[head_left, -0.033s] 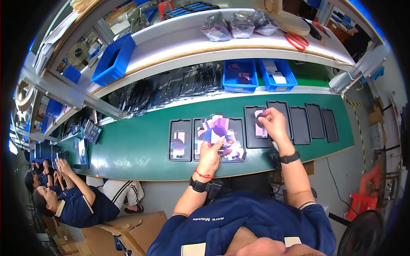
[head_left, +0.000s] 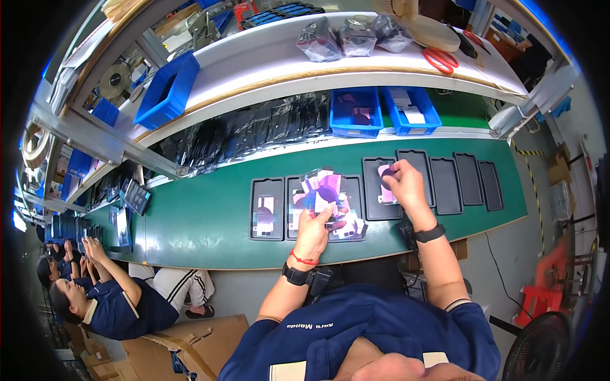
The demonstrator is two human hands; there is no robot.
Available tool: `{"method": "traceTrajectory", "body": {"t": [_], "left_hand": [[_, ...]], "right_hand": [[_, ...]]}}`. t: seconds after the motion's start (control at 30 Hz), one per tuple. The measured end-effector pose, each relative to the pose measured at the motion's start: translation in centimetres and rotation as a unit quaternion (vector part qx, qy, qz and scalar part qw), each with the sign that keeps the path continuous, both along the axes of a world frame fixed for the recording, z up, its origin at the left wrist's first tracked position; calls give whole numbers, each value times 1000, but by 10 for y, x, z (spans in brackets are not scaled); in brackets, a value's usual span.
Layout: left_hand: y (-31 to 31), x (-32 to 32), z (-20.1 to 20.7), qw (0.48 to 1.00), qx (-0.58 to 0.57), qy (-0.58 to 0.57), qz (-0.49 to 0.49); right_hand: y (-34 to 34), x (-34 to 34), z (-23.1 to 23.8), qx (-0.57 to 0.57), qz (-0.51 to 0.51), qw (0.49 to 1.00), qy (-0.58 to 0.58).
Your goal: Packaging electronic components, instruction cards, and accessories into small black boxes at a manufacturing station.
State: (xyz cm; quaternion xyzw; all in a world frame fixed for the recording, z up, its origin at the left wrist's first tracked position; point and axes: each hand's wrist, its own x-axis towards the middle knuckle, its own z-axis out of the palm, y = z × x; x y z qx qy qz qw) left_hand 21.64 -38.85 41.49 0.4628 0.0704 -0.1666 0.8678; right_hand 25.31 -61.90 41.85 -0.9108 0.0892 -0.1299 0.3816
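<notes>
My left hand (head_left: 313, 232) is closed around a fanned bundle of thin pink and purple film sheets (head_left: 321, 185), held above the middle trays. The thumb presses on top of the bundle. Over a black tray (head_left: 375, 208) to the right, my right hand (head_left: 406, 184) pinches the edge of a single pink-purple film sheet (head_left: 386, 190) with a dark round patch. Its lower part is over the tray; whether it touches the bottom I cannot tell. Loose film sheets (head_left: 348, 222) lie across the trays beneath my left hand. Another sheet (head_left: 264, 214) lies in the leftmost tray (head_left: 277, 233).
Several black trays (head_left: 447, 187) stand farther right on the green table (head_left: 197, 222). Two blue bins (head_left: 357, 127) are behind, beside black-wrapped items (head_left: 254, 127). Red-handled scissors (head_left: 440, 60) lie on the shelf above. A co-worker (head_left: 121, 305) sits at the left; a black fan (head_left: 540, 349) stands lower right.
The film sheet under my right hand has tilted slightly. My left hand and its bundle look the same.
</notes>
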Motion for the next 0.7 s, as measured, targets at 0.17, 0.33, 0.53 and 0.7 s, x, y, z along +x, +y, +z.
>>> {"method": "traceTrajectory", "body": {"t": [0.17, 0.33, 0.53, 0.7], "left_hand": [[-19, 8, 5, 1000, -19, 12, -11], [-23, 12, 4, 1000, -19, 10, 5], [-44, 19, 7, 996, -92, -3, 13], [-31, 29, 6, 991, -111, -35, 73]], "right_hand": [[6, -11, 11, -105, -27, 993, -43], [2, -27, 19, -77, 46, 995, -38], [11, -45, 18, 307, 161, 934, 93], [-58, -38, 39, 150, 157, 975, 34]]}}
